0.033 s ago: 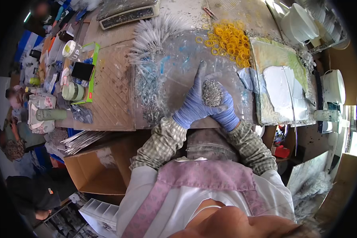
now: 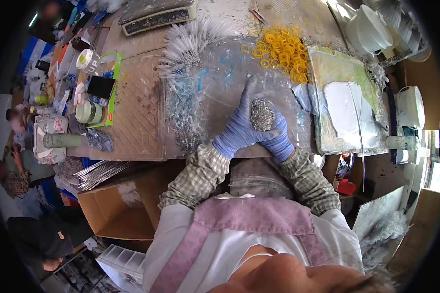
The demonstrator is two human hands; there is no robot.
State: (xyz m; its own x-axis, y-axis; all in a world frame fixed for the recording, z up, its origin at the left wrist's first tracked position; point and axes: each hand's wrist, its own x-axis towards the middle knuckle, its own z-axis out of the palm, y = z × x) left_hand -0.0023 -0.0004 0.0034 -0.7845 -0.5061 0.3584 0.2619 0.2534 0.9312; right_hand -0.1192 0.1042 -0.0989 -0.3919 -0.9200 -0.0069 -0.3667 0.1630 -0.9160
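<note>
Both my hands wear blue gloves and meet over the middle of the worktable [image 2: 132,97]. My left hand [image 2: 239,124] and my right hand [image 2: 278,139] together clasp a round bundle of thin silver metal rods [image 2: 262,115], seen end-on. My left index finger points up toward the far side. A heap of loose metal pieces [image 2: 183,112] lies just left of my hands. A fan of white sticks [image 2: 190,41] spreads at the far edge, and a pile of yellow rubber bands [image 2: 281,49] lies to the far right.
A board with white sheets [image 2: 344,105] lies at the right, white buckets [image 2: 371,27] beyond it. Tape rolls, bottles and clutter [image 2: 85,88] crowd the left. A grey scale-like device [image 2: 156,14] sits at the far edge. An open cardboard box [image 2: 122,205] stands below left. Other people sit at far left.
</note>
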